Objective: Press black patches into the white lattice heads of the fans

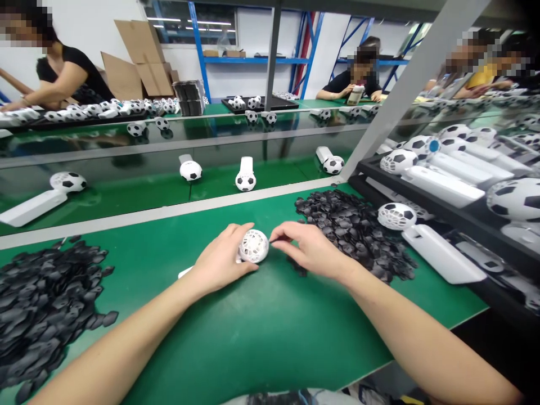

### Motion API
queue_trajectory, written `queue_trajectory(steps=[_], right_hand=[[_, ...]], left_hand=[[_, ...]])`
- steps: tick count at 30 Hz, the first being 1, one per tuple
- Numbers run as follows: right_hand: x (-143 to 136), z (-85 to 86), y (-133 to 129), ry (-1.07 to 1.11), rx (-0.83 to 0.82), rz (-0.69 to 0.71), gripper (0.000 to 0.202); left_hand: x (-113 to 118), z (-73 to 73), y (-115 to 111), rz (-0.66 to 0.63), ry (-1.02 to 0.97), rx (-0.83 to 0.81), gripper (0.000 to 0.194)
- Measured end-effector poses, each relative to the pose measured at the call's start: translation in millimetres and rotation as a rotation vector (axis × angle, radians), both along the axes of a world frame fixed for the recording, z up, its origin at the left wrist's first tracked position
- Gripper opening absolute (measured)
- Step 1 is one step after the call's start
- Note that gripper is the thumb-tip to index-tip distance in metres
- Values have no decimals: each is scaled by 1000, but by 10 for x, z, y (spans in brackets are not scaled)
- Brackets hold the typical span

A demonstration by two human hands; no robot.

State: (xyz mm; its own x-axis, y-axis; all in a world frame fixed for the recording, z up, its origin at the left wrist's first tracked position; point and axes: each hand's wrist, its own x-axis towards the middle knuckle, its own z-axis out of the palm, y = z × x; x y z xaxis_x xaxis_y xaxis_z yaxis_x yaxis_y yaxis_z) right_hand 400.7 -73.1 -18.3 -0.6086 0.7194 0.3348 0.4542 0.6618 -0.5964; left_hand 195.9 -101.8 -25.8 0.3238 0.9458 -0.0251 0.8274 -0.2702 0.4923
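Observation:
My left hand [223,259] is wrapped round a white ball-headed piece [255,246] with an openwork pattern and no black patches showing on it. The end of its white handle [185,272] sticks out under my left wrist. Just right of the ball, my right hand [295,244] pinches a small black piece [273,242] between thumb and forefinger, close to the ball's side. Behind my right hand lies a heap of black pieces [350,225]. A second heap of black pieces [46,309] spreads over the green table at the left.
Black trays [367,169] of white football-headed parts stand at the right, with one such part [442,253] beside them. A conveyor [147,185] carries more beyond a pale rail [160,212]. A slanted post [392,90] rises at the right. Several people sit across the line.

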Motion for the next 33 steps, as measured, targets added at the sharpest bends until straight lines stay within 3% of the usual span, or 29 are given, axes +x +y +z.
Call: queue_trajectory(steps=[6,10,16,21,27,33], right_hand=[[-117,-48,-165,102,17,79,8],[-188,-131,-199,168,-104,75,9],[-253,-283,-137,282,-302,-55,12],[-276,-326,-136,275,-331,-121,15],[-146,-228,0,106,-362,-141,20],[178,-138,256,-404,-128,-450,13]], left_hand=[[43,4,-35,66,28,-1,69],[42,-20,-34,70,-23,0,74],[32,-23,-29,66,-9,-17,76],[39,-24,-21,52,-6,20,64],[42,-21,-10,32,5,32,59],[-26,2,21,-50,104,46,60]])
